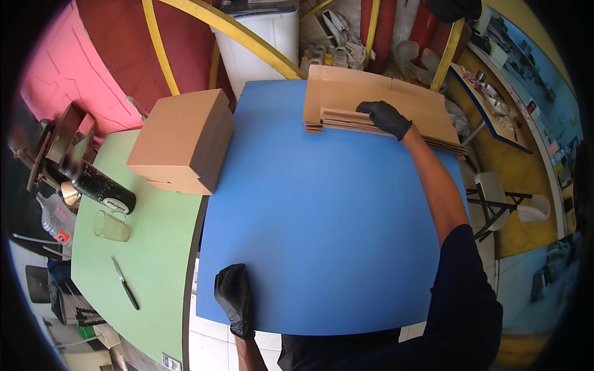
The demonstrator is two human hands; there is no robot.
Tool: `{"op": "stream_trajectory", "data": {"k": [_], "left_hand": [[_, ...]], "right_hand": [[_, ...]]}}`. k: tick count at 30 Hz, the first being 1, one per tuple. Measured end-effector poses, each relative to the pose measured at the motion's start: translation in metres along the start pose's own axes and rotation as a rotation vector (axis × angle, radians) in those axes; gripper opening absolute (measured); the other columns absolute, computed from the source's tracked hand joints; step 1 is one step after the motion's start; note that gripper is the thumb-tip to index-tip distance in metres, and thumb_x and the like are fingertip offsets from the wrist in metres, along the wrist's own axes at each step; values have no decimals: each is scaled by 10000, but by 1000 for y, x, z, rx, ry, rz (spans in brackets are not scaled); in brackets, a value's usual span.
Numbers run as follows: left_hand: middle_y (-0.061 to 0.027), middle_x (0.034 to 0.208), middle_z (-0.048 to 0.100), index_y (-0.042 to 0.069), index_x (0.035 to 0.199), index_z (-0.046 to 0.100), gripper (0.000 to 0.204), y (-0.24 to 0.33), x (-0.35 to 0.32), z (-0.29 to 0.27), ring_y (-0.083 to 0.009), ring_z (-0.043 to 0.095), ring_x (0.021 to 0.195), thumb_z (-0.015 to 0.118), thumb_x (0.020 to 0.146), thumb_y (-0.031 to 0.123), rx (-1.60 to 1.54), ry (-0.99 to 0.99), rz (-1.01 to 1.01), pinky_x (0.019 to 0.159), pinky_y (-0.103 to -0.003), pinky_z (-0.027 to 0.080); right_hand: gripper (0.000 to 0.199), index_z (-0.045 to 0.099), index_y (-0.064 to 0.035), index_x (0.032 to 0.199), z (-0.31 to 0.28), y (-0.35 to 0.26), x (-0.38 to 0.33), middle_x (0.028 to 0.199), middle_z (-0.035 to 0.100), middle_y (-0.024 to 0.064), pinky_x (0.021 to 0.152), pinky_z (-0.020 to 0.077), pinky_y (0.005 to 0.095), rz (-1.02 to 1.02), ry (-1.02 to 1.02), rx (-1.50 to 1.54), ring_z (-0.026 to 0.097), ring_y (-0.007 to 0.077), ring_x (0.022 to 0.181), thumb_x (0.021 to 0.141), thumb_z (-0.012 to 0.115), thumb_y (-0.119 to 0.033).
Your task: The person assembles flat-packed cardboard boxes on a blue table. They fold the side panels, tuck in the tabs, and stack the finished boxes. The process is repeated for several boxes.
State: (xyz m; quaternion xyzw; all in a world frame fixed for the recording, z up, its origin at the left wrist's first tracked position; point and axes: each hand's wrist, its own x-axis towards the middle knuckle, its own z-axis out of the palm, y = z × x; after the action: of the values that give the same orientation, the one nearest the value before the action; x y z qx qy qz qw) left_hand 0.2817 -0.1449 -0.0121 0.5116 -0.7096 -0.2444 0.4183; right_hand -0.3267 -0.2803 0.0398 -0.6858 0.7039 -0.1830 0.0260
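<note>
One flat cardboard stack (377, 105), seemingly lying left-right.

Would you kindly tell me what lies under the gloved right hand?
The right hand rests on a stack of flattened cardboard boxes on the blue table. The table under the stack is hidden.

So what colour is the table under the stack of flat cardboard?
Blue table, seen in the head view.

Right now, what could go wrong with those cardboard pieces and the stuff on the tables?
The right hand grips the flat cardboard stack, which overhangs the blue table's far edge; a tug might spill sheets. The box straddles both tables and could tip. A knife lies bare on the green table, not far from the left hand.
</note>
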Motion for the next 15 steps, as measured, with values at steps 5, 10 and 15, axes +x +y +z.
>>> {"op": "stream_trajectory", "data": {"k": [5,10,15], "left_hand": [[-139,1008,759,-1,1053,759,173,-4,-1,0,-313,716,936,671,905,19,-1,7,34,883,-405,560],[-148,1019,758,-6,1062,757,176,-4,-1,-1,-314,718,937,669,912,26,-10,-1,61,886,-400,561],[-123,1043,765,-12,1130,744,195,9,-1,1,-260,708,933,676,977,89,-113,39,-69,879,-373,561]], "right_hand": [[398,754,-104,1146,-24,-38,-11,1118,741,174,940,537,466,-32,532,-297,695,362,1064,832,572,60],[423,746,-89,1158,-105,-75,-41,1077,735,161,924,522,456,-117,1059,-375,681,365,1042,811,556,62],[447,741,-91,1151,-134,-155,-146,1092,720,101,908,517,462,-180,815,-484,666,324,1017,753,598,54]]}}
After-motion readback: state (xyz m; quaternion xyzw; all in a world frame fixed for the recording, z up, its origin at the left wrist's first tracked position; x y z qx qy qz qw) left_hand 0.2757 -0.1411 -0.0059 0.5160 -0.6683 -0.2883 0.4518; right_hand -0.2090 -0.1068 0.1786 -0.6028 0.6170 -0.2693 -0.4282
